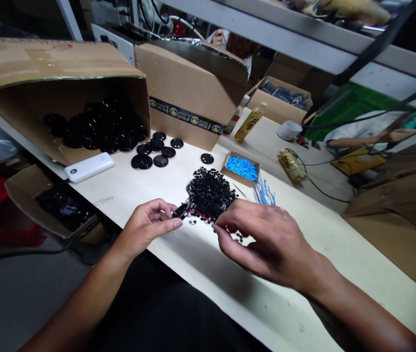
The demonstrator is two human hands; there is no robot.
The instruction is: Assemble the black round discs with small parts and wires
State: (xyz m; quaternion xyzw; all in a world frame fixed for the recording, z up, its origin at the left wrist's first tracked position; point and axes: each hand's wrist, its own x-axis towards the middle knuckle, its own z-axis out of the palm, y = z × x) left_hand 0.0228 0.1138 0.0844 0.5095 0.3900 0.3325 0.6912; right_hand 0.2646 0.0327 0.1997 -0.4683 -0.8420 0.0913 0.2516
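My left hand (153, 221) is closed on a small black plastic part (181, 210), held between thumb and fingers above the table's near side. A thin red wire (202, 215) stretches from that part to my right hand (263, 234), whose thumb and forefinger pinch its end. Just behind both hands lies a heap of small black pieces (211, 191). Round black discs (160, 160) are scattered farther left. Beyond the heap stand a small carton of blue pieces (242, 168) and a bundle of blue and white wires (265, 191).
A large open cardboard box (61, 58) with shiny black discs stands at the left, a white power bank (89, 167) before it. Bottles (251, 122) stand at the back. Other people's hands (401, 134) show across the bench. A metal beam (266, 34) crosses above.
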